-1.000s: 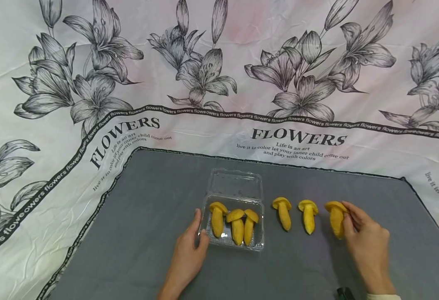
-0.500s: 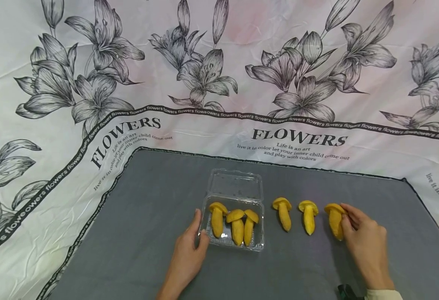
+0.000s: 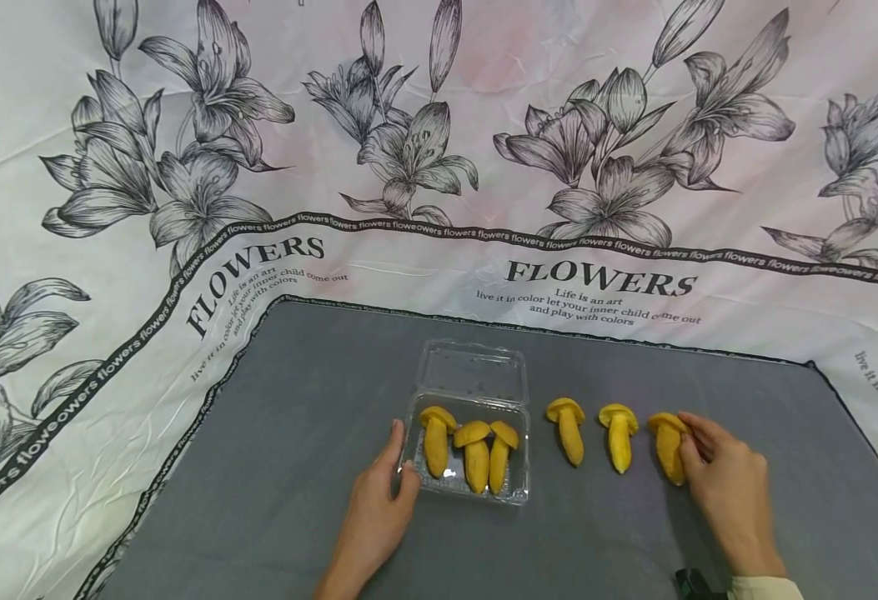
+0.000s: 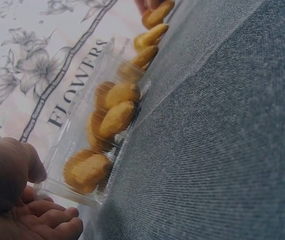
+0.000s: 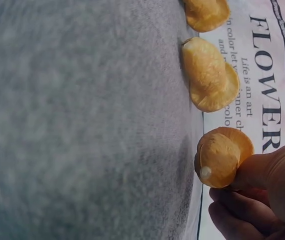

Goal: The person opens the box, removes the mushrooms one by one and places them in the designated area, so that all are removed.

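Note:
My left hand (image 3: 375, 508) grips the near left corner of a clear plastic clamshell box (image 3: 512, 498), thumb at its rim and fingers along the outside. Three yellow mushrooms lie in the box, one mushroom (image 3: 435, 448) at its left side and two close together at the right. With thumb and fingers my right hand (image 3: 735, 487) pinches another yellow mushroom (image 3: 669, 454) by its right side, cap pointing away from me. In the right wrist view, the stem end of this mushroom (image 5: 217, 160) faces the camera, close over the grey cloth.
Between box and right hand lie two yellow mushrooms in a row, a left one (image 3: 569, 437) and a paler right one (image 3: 619, 442). The box's lid (image 3: 472, 371) is folded back behind it. Grey cloth (image 3: 296, 400) covers the table; a white flower-printed sheet (image 3: 408, 258) rises behind.
My right hand has moved slightly left and toward me with its mushroom, bringing it lower and nearer the row. The left hand and box keep their place.

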`<state>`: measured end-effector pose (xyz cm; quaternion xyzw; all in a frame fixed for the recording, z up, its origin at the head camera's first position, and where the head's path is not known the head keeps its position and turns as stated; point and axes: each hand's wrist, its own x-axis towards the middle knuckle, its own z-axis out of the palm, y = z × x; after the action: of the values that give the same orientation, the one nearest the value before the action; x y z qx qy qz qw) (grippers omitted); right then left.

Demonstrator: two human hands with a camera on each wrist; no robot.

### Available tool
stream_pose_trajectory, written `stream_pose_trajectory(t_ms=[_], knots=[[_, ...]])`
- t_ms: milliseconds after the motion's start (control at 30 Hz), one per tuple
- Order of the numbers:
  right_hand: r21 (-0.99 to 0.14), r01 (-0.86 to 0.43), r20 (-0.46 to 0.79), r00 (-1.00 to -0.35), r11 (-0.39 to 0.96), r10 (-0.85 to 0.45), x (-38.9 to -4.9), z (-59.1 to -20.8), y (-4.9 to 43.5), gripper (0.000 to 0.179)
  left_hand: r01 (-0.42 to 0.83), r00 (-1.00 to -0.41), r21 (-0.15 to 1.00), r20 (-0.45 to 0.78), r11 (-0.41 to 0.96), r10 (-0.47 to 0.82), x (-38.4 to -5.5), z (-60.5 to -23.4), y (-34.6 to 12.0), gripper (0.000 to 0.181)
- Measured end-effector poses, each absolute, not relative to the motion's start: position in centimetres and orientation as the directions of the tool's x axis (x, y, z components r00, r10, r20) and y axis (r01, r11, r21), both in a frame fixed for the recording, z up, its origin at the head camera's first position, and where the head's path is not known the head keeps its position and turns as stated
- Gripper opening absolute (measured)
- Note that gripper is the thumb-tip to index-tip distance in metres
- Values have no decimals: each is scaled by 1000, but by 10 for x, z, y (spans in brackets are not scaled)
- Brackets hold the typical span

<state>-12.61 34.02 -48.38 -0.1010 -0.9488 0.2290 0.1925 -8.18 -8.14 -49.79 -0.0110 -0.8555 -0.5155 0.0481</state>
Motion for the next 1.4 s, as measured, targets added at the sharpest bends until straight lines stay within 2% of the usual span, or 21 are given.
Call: stream_pose_trajectory(t_ms=[367, 900, 1233, 1400], knots=[[-479, 81, 338, -902, 874, 269, -131, -489, 340, 35, 74, -994, 881, 100, 466, -31, -81, -499, -82, 61], [-477, 101, 291, -919, 873, 266, -130, -490, 346, 40, 65, -995, 882, 92, 467, -36, -82, -499, -83, 62], [-473, 92, 306, -916, 876, 262, -125, -485, 351, 41, 62, -996, 879, 87, 473, -31, -82, -500, -83, 62], [-461, 66, 351, -903, 885, 250, -123, -478, 352, 43, 70, -995, 881, 94, 468, -28, -82, -499, -83, 62]])
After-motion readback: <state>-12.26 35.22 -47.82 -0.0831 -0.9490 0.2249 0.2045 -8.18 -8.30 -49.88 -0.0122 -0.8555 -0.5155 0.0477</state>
